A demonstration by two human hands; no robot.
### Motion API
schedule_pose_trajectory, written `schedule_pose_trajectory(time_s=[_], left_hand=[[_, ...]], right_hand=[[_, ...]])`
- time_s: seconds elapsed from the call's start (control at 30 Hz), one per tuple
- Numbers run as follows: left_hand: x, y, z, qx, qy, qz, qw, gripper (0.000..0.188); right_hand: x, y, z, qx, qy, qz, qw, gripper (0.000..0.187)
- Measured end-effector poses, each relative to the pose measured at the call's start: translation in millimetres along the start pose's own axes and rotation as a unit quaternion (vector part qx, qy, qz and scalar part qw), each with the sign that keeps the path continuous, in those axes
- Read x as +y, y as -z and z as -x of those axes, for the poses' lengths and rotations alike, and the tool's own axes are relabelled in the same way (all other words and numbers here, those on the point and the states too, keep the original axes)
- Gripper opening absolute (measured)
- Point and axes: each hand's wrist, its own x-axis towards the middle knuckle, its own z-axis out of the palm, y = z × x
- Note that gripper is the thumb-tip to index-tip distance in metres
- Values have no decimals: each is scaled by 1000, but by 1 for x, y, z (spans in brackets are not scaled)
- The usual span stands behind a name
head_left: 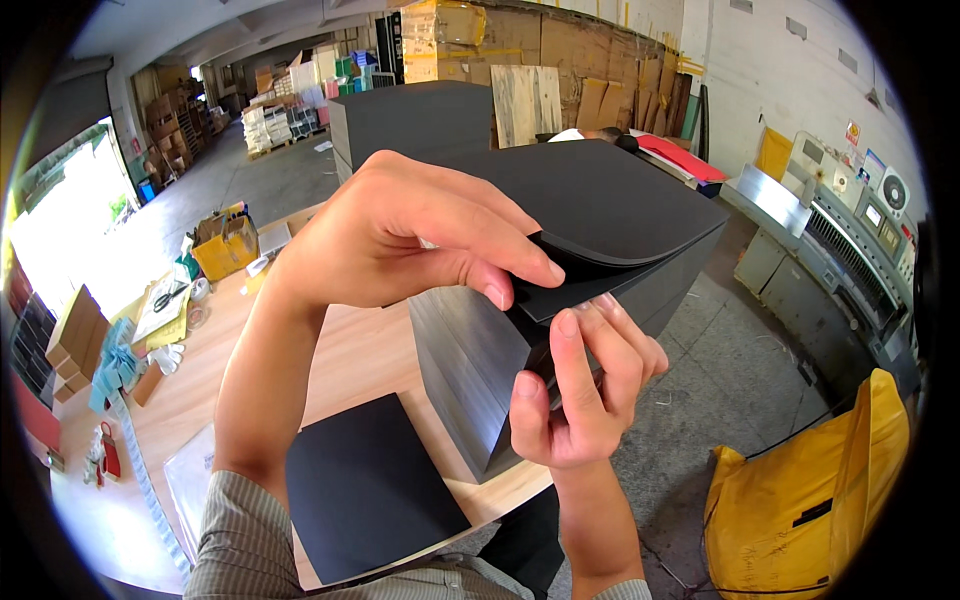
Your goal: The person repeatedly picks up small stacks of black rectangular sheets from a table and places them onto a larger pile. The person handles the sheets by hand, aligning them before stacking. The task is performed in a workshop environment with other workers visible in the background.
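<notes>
A tall stack of black sheets stands on the table in front of me, its near side face showing the layered edges. My left hand reaches over its near corner, thumb and fingers pinching the black sheets there. Several top sheets curve upward beside those fingertips, leaving a gap above the rest. Just below that corner is my right hand, its fingers curled close to the stack's edge. A dark, partly glossy patch shows between its thumb and fingers; what it is stays unclear. One black square sheet or thin pile lies flat at the table's near edge.
Another black stack rises behind. On the table's left are a yellow box, scissors, and a light blue cloth. A yellow bag sits at lower right, with a grey machine beyond it.
</notes>
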Motion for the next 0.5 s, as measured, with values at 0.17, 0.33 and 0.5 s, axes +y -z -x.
schedule_pose_trajectory(time_s=[0.17, 0.33, 0.5], left_hand=[[0, 0, 2, 4, 10, 13, 1000, 15], [-1, -2, 4, 17, 23, 29, 999, 16], [-2, -2, 4, 17, 15, 29, 999, 16]], right_hand=[[-2, -1, -1, -2, -6, 0, 1000, 38], [-1, -1, -1, 2, -11, -7, 1000, 36], [-2, -1, -1, 6, -13, -15, 1000, 36]])
